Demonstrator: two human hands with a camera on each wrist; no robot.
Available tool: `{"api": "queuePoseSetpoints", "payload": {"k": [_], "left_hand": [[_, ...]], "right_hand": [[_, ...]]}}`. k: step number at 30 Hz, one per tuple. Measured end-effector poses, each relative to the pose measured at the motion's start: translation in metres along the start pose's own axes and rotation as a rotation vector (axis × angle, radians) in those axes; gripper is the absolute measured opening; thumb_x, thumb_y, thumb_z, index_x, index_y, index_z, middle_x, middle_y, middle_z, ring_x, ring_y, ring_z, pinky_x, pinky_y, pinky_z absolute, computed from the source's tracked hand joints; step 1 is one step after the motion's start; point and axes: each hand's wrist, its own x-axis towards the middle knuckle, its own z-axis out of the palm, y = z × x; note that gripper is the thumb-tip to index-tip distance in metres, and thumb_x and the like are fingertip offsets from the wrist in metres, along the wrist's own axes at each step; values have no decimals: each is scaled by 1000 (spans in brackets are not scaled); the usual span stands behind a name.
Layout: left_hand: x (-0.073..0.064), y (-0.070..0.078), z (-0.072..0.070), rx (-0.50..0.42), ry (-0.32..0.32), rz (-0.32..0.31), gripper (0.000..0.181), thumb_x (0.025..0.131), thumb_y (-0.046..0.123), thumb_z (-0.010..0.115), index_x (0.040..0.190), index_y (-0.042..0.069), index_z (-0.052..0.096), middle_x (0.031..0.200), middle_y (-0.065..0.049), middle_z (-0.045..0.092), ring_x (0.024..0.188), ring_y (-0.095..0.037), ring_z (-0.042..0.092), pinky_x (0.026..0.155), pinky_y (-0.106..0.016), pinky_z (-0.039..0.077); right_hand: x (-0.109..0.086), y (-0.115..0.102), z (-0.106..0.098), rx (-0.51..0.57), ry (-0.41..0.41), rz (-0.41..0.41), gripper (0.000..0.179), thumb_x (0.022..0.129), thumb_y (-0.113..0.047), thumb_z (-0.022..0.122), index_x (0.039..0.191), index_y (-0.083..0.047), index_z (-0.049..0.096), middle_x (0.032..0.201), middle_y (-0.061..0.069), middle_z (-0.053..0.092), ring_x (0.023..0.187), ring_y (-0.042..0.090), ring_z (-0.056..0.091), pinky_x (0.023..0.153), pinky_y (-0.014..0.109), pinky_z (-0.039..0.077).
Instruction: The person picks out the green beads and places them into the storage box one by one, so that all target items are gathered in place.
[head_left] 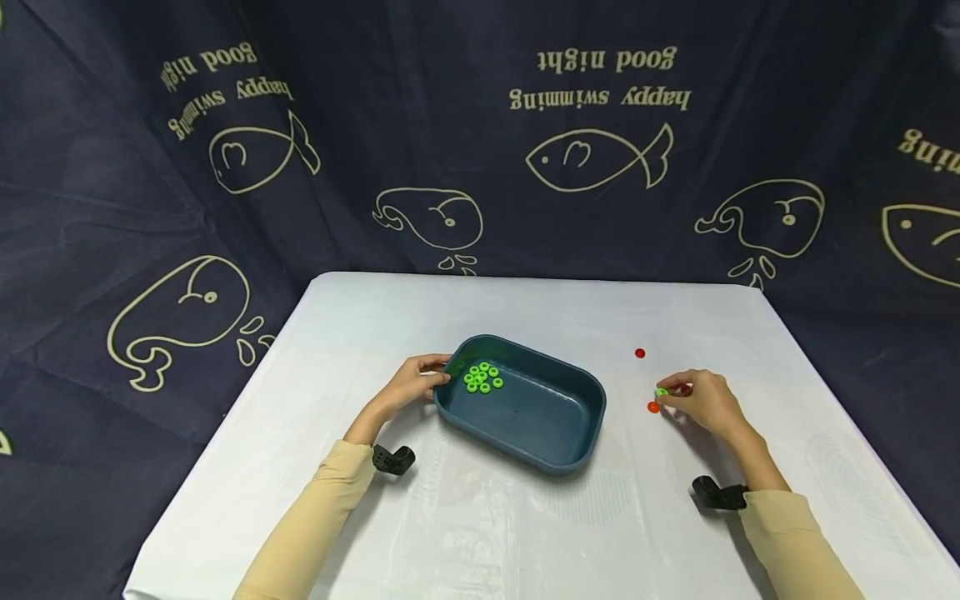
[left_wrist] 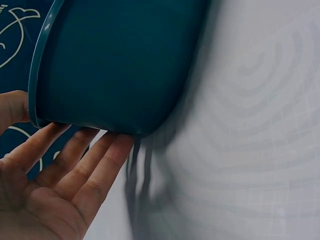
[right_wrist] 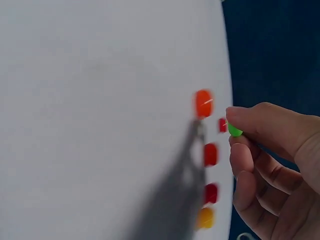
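Note:
A dark teal plastic tub (head_left: 536,421) lies at an angle on the white table. At its left end, my left hand (head_left: 411,385) grips the rim, the thumb at the edge and the fingers (left_wrist: 90,185) along the outer wall in the left wrist view. Several small bright green rings (head_left: 480,377) are gathered in the tub's left part. To the right of the tub, my right hand (head_left: 708,404) pinches one green ring (right_wrist: 235,131) between thumb and forefinger, held above the table. Just below it lies an orange-red piece (head_left: 653,407).
A red piece (head_left: 640,353) lies farther back, and a dark red one (head_left: 686,389) is partly hidden by the right hand. In the right wrist view, blurred red pieces (right_wrist: 211,154) and a yellow one (right_wrist: 205,218) form a line. A dark printed curtain (head_left: 480,142) hangs behind the table.

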Motion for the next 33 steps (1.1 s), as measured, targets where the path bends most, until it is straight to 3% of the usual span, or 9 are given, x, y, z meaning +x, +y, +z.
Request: {"api": "queuePoseSetpoints", "payload": {"k": [7, 14, 22, 29, 33], "left_hand": [[2, 1, -1, -1, 4, -2, 49, 93, 9, 54, 139, -3, 41, 134, -31, 46, 117, -45, 51, 73, -33, 54], [18, -29, -2, 24, 37, 14, 48, 93, 14, 55, 139, 4, 45, 132, -24, 50, 113, -38, 56, 68, -26, 53], [17, -29, -2, -5, 30, 6, 49, 93, 12, 55, 139, 1, 44, 133, -27, 49, 114, -40, 55, 70, -25, 53], [8, -12, -2, -23, 7, -4, 50, 92, 9, 55, 139, -4, 41, 134, -31, 46, 115, -45, 52, 71, -28, 54], [12, -20, -3, -13, 12, -5, 50, 92, 11, 55, 139, 0, 43, 134, -28, 48, 114, -42, 54, 73, -27, 54]], "right_hand": [[18, -27, -18, 29, 15, -53, 21, 79, -15, 74, 98, -6, 74, 92, 17, 71, 64, 12, 59, 52, 25, 44], [30, -50, -27, 65, 12, -69, 24, 80, -20, 74, 101, -7, 73, 95, 16, 71, 65, 19, 60, 48, 25, 45], [41, -72, -26, 105, 3, -101, 22, 80, -18, 74, 100, -8, 74, 97, 15, 70, 64, 14, 58, 48, 26, 48], [50, -89, -21, 125, 9, -137, 20, 80, -18, 74, 98, -9, 74, 94, 13, 71, 67, 20, 59, 48, 27, 48], [55, -98, -19, 136, 12, -161, 20, 79, -18, 75, 97, -9, 74, 93, 13, 71, 66, 19, 59, 47, 27, 48]]}}
